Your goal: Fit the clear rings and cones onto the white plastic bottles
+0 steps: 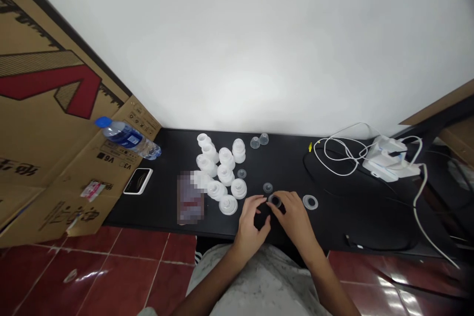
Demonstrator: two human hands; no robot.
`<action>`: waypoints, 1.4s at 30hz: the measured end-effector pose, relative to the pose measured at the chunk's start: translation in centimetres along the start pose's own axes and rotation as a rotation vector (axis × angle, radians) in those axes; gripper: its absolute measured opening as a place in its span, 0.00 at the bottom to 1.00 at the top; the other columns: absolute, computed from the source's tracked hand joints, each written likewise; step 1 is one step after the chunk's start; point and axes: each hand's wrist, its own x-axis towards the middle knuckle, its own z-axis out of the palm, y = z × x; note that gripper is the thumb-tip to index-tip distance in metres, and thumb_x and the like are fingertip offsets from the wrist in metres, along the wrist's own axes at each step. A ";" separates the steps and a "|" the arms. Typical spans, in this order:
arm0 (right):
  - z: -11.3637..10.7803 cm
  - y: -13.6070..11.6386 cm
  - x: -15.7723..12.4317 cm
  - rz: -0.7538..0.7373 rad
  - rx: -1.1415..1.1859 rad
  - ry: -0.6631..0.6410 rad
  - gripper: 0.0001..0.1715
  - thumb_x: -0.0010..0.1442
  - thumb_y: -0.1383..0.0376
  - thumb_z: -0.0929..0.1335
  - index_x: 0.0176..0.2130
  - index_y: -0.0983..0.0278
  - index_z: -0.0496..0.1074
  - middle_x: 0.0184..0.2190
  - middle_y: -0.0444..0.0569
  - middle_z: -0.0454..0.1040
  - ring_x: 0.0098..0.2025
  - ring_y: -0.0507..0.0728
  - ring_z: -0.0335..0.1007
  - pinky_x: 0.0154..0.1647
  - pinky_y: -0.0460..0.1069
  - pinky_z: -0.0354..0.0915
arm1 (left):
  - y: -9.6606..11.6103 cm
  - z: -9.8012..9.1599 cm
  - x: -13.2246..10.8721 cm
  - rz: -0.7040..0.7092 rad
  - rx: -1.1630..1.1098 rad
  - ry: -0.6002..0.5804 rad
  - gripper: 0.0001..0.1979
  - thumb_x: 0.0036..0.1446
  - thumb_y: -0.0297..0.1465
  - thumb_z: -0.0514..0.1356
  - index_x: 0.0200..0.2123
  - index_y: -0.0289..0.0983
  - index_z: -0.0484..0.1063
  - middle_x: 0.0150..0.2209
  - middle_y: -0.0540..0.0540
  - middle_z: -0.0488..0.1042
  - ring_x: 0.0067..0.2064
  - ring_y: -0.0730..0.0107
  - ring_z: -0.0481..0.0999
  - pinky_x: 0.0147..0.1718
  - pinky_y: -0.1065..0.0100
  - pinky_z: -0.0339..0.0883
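Near the front edge of the black table, my right hand (pixel 292 212) pinches a small round translucent ring (pixel 274 201). My left hand (pixel 252 224) is just left of it, thumb and fingers apart in a curve with nothing visible between them. A clear disc (pixel 267 187) lies just behind the hands, and a flat translucent ring (pixel 310 202) is to the right. Several white plastic parts (pixel 225 175) stand grouped on the left, with another clear disc (pixel 242 173) beside them. Two clear domed caps (pixel 255 142) sit near the wall.
A white-framed device (pixel 138 181) and a bottle with a blue cap (pixel 129 138) are at the left by cardboard (pixel 92 158). A white power strip (pixel 388 158) with tangled cables is at the right. A blurred purplish item (pixel 190 200) lies near the front edge.
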 end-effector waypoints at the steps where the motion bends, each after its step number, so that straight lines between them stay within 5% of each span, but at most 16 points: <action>1: 0.1 -0.1 -0.3 0.009 0.091 -0.004 0.11 0.78 0.61 0.68 0.52 0.61 0.79 0.48 0.57 0.85 0.48 0.68 0.79 0.52 0.62 0.75 | 0.0 0.1 -0.1 0.016 0.024 -0.028 0.26 0.66 0.24 0.63 0.65 0.45 0.72 0.63 0.38 0.74 0.60 0.54 0.79 0.55 0.54 0.80; 4: 0.3 0.2 -0.3 0.069 0.283 0.028 0.12 0.79 0.61 0.65 0.51 0.60 0.79 0.45 0.55 0.84 0.44 0.64 0.82 0.46 0.57 0.78 | 0.0 0.3 -0.3 0.024 0.064 -0.065 0.25 0.69 0.22 0.61 0.66 0.45 0.71 0.64 0.38 0.75 0.66 0.52 0.76 0.65 0.47 0.74; 9: 0.6 1.7 2.8 0.076 0.279 0.042 0.13 0.74 0.60 0.70 0.56 0.59 0.79 0.46 0.54 0.81 0.35 0.59 0.80 0.36 0.54 0.79 | 0.0 0.7 -0.4 0.039 0.111 -0.091 0.16 0.70 0.23 0.63 0.57 0.44 0.75 0.61 0.38 0.78 0.63 0.51 0.78 0.63 0.46 0.76; 13: 1.6 2.6 4.8 -0.014 0.331 -0.026 0.07 0.73 0.60 0.71 0.47 0.58 0.80 0.47 0.53 0.82 0.45 0.61 0.82 0.48 0.57 0.80 | 0.2 0.5 -0.2 0.028 0.136 -0.144 0.11 0.73 0.26 0.61 0.54 0.43 0.78 0.60 0.38 0.78 0.63 0.51 0.78 0.63 0.47 0.76; 18: 2.0 2.9 3.3 0.166 0.703 0.080 0.13 0.72 0.54 0.74 0.45 0.59 0.74 0.56 0.59 0.84 0.46 0.61 0.84 0.51 0.59 0.80 | 0.2 -0.1 -0.1 -0.130 -0.158 -0.075 0.09 0.77 0.37 0.60 0.51 0.39 0.76 0.52 0.37 0.83 0.53 0.57 0.85 0.53 0.56 0.80; 22: 1.2 2.6 1.7 0.315 0.956 0.091 0.21 0.69 0.48 0.76 0.47 0.59 0.71 0.37 0.50 0.85 0.32 0.57 0.82 0.35 0.51 0.80 | 0.3 -0.3 0.4 -0.315 -0.328 -0.009 0.17 0.77 0.46 0.60 0.50 0.37 0.75 0.45 0.38 0.86 0.44 0.58 0.89 0.49 0.57 0.83; 27: 0.7 1.9 0.9 0.440 1.067 0.094 0.25 0.69 0.43 0.75 0.46 0.56 0.65 0.21 0.36 0.76 0.14 0.51 0.66 0.15 0.43 0.61 | 0.1 -0.2 1.3 -0.420 -0.493 0.072 0.23 0.72 0.52 0.64 0.47 0.37 0.74 0.47 0.39 0.86 0.45 0.53 0.91 0.50 0.50 0.86; 33: 0.8 1.6 0.7 0.475 1.163 0.097 0.27 0.70 0.39 0.72 0.35 0.58 0.69 0.19 0.39 0.72 0.15 0.51 0.63 0.14 0.45 0.61 | -0.1 -0.3 1.4 -0.486 -0.576 0.057 0.26 0.71 0.53 0.65 0.55 0.37 0.74 0.49 0.36 0.87 0.46 0.49 0.92 0.52 0.48 0.87; 37: 0.6 1.8 0.9 0.521 1.271 0.139 0.31 0.71 0.36 0.68 0.35 0.58 0.70 0.20 0.42 0.73 0.16 0.52 0.63 0.14 0.46 0.60 | 0.0 -0.1 1.2 -0.460 -0.544 0.061 0.26 0.71 0.52 0.65 0.56 0.36 0.77 0.50 0.36 0.87 0.47 0.49 0.91 0.53 0.47 0.87; 42: 0.7 2.3 1.0 0.515 1.331 0.007 0.30 0.71 0.37 0.69 0.39 0.59 0.75 0.20 0.42 0.74 0.14 0.51 0.60 0.13 0.45 0.54 | 0.0 0.1 1.1 -0.444 -0.573 0.050 0.26 0.71 0.51 0.66 0.57 0.35 0.77 0.52 0.36 0.86 0.50 0.48 0.90 0.55 0.45 0.86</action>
